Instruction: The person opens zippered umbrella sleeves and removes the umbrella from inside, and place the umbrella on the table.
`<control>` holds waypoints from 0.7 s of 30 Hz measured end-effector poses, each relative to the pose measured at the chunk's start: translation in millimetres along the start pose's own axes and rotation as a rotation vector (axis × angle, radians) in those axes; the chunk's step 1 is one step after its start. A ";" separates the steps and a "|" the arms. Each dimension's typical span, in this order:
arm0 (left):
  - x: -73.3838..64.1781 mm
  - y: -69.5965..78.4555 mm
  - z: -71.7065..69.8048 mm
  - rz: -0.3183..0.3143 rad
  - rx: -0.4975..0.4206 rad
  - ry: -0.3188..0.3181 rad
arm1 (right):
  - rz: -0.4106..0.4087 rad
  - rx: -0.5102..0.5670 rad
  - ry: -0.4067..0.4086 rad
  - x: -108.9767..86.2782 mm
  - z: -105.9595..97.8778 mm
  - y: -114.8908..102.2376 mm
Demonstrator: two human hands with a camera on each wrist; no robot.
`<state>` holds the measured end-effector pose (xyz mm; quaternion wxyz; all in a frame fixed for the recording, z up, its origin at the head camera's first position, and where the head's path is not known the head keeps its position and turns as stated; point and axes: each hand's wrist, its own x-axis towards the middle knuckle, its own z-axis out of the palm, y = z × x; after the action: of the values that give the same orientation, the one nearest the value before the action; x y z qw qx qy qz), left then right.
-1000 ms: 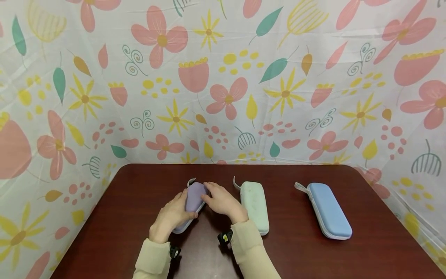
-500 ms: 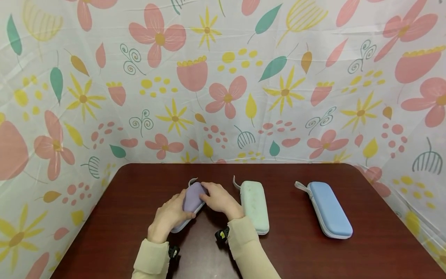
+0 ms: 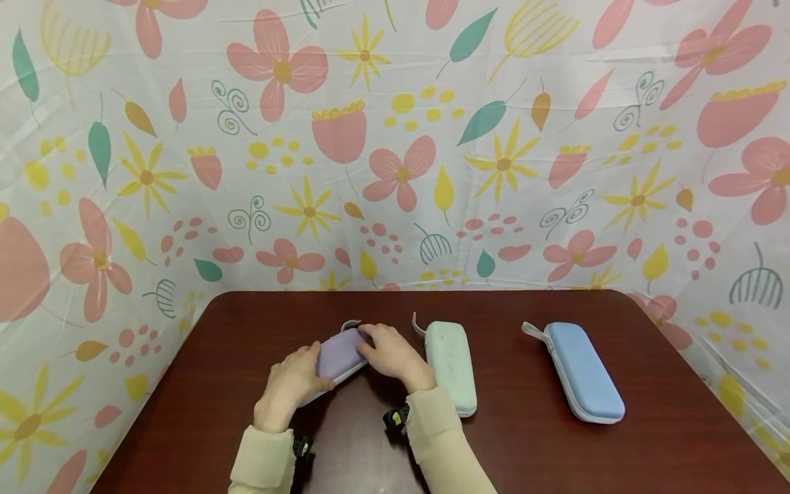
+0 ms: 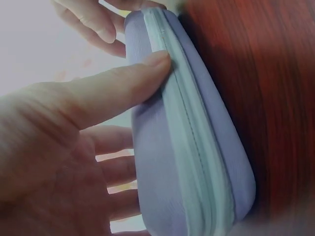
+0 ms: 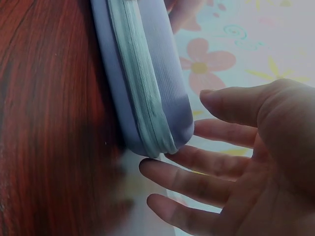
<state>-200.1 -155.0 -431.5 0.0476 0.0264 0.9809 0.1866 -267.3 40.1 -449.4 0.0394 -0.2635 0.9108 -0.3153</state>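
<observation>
A purple zippered case (image 3: 339, 355) with a pale zip band lies on the table at a slant, its grey strap loop (image 3: 350, 324) at the far end. My left hand (image 3: 289, 383) grips its near end. In the left wrist view the thumb presses on the zip band of the case (image 4: 157, 162), and the fingers lie on the top face. My right hand (image 3: 395, 353) is at the case's far right end. In the right wrist view its fingers are loosely extended, fingertips right at the rounded end of the case (image 5: 170, 73), thumb apart from it.
A mint green zippered case (image 3: 453, 367) lies just right of my right forearm. Farther right is a blue one (image 3: 583, 374), each with a strap loop at its far end. Behind the dark red-brown table (image 3: 524, 460) hangs a flower-patterned cloth (image 3: 395, 103).
The purple case has turned clockwise on the table and now lies more sideways. My left hand has moved a little left with its near end, while the right hand has stayed almost in place.
</observation>
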 end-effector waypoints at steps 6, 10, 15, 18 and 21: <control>-2.2 -3.0 -3.1 0.046 -0.003 -0.008 | -0.005 -0.007 0.013 -1.0 -0.7 2.9; -3.1 -5.7 -6.1 0.077 -0.003 -0.018 | -0.016 -0.010 0.027 -1.9 -1.8 4.8; -2.9 -8.3 -7.7 0.095 -0.015 -0.027 | -0.009 0.003 0.010 -3.5 -3.2 4.0; -1.7 -9.1 -6.7 0.096 -0.019 -0.025 | -0.002 0.004 -0.005 -4.3 -3.4 4.0; -1.0 -9.3 -5.9 0.099 -0.017 -0.013 | 0.000 0.003 -0.023 -5.1 -3.3 4.1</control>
<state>-200.0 -165.8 -429.3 0.0450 0.0758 0.9765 0.1967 -265.6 47.1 -449.7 0.0505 -0.2668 0.9099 -0.3137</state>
